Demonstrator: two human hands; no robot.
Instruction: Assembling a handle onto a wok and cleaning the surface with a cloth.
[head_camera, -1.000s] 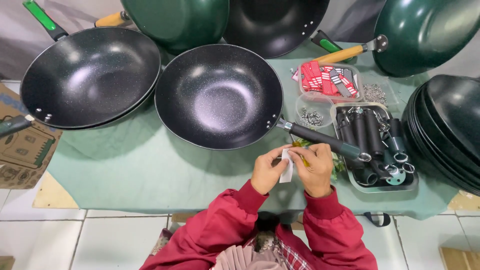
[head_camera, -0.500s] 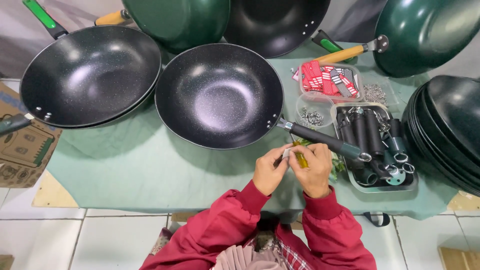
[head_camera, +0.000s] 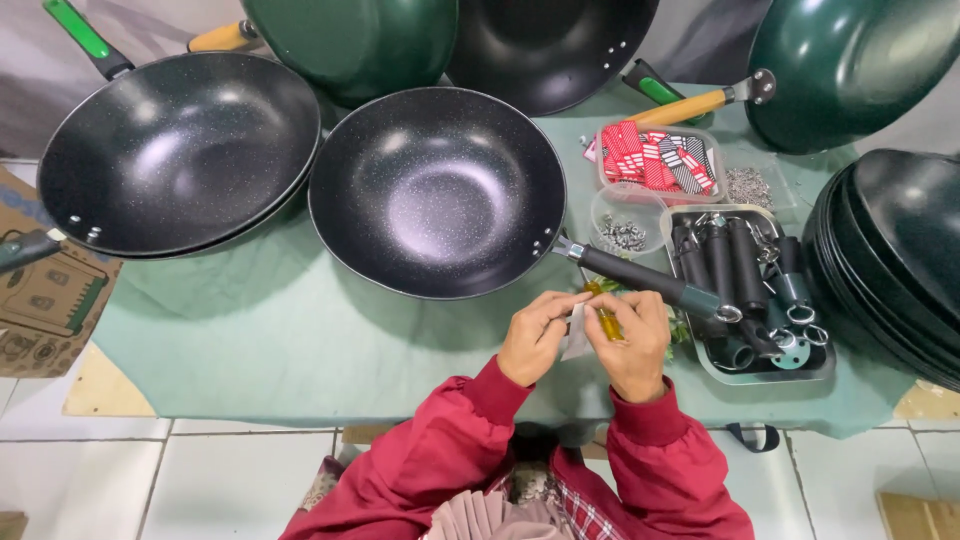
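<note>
**Small yellow item pinched between both hands, at the bench's near edge**

The yellow piece (head_camera: 606, 322) you hold is small, narrow and elongated, amber-yellow with a darker band; its finer detail is too small to tell. A scrap of white wrapper (head_camera: 577, 333) sits against it, on its left side. Your left hand (head_camera: 535, 337) has its fingers curled, pinching the wrapper. Your right hand (head_camera: 632, 340) is closed around the yellow piece, thumb and forefinger pressed on it. The two hands touch at the fingertips, raised just above the green cloth (head_camera: 280, 330) covering the bench.

Directly beyond your hands lies the black handle (head_camera: 645, 279) of a speckled black wok (head_camera: 437, 190). To the right a metal tray (head_camera: 820, 365) carries loose black handles. Behind it stand a clear tub (head_camera: 624, 232) of small screws and a box of red tags (head_camera: 655, 157).
</note>
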